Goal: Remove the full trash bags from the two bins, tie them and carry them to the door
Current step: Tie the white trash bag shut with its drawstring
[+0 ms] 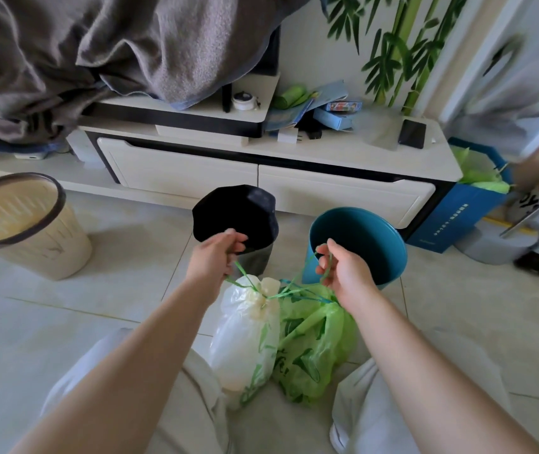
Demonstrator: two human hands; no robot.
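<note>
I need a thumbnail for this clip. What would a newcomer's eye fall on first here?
First the centre: the left hand and right hand each grip green strings drawn taut from the neck of a white bag on the floor, with a green bag close beside it. Just behind stand a black bin and a teal bin, with a beige bin off to the left. A rumpled grey blanket fills the top left.

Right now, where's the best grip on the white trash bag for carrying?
Probably the cinched neck, from above: the white bag stands upright, its mouth gathered into a narrow bunch by the green drawstring; the body below is wide and slack.
</note>
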